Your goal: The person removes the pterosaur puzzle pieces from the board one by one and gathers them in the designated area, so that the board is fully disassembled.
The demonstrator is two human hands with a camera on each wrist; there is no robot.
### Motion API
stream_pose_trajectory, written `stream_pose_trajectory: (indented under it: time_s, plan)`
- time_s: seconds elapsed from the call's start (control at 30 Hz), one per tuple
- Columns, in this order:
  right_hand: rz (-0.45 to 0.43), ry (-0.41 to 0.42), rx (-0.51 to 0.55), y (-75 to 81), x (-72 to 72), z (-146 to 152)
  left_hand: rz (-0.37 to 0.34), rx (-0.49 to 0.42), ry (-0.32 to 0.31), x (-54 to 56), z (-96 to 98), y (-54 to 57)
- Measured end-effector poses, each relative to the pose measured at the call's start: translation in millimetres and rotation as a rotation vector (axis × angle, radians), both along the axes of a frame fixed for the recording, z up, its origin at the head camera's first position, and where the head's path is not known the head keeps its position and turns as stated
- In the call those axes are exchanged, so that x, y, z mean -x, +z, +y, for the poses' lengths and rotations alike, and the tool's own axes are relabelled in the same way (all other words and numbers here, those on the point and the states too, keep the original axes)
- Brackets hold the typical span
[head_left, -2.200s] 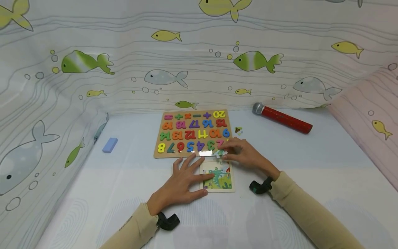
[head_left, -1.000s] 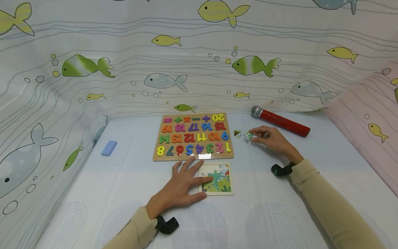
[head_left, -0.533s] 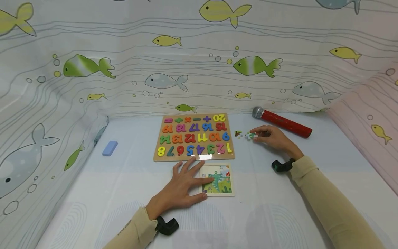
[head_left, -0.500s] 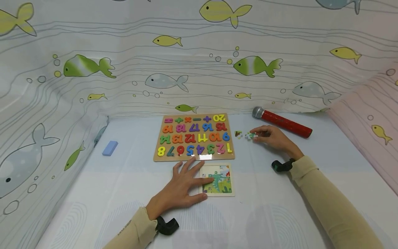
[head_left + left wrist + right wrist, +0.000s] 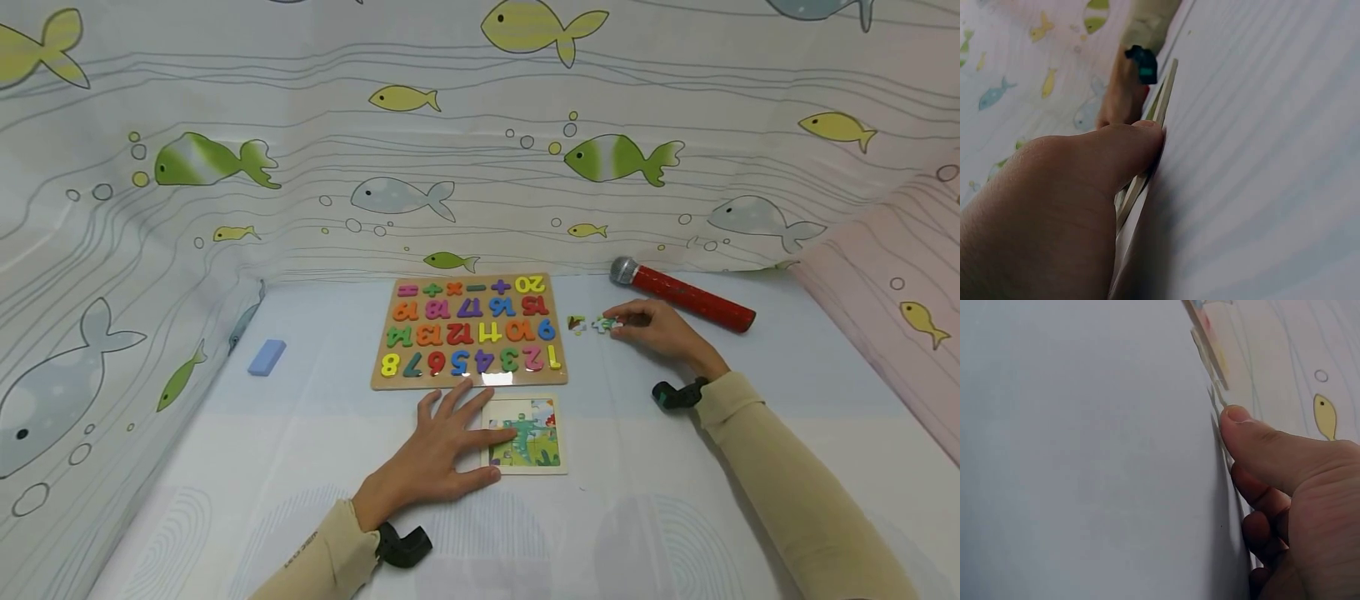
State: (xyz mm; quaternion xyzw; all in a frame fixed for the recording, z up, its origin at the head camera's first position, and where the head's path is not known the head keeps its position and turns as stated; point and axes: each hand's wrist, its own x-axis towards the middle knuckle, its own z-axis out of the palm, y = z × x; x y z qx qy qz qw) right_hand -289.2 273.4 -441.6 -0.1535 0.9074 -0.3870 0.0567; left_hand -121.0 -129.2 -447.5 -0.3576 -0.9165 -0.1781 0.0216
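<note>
A small square jigsaw puzzle (image 5: 543,450) with a green dinosaur picture lies in a pale wooden frame; a bare patch shows at its upper left. My left hand (image 5: 431,454) spreads over its left side, the index fingertip on the picture and the thumb at the frame's lower edge. In the left wrist view the thumb (image 5: 1141,140) overlaps the frame's thin edge. To the right, my right hand (image 5: 656,329) has thumb and fingers pinching a jigsaw piece (image 5: 603,324) low over the table. Another jigsaw piece (image 5: 576,323) lies just left of it.
A wooden number board (image 5: 382,367) with coloured digits lies directly behind the puzzle. A red toy microphone (image 5: 690,296) rests beyond my right hand, and a blue block (image 5: 266,357) sits at the far left. A fish-patterned sheet (image 5: 480,183) rises behind the table.
My right hand has carried the jigsaw piece from above the puzzle to the right, beside the other piece, and has stayed nearly still there since. The left hand keeps its place.
</note>
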Motion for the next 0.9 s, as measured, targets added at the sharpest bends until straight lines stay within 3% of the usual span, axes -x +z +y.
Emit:
stream_pose_trajectory:
  time_s: [0.9]
  plan:
    - [-0.035, 0.005, -0.071, 4.9, 7.3, -5.0, -0.013, 0.007, 0.007, 0.2, -0.2, 0.0]
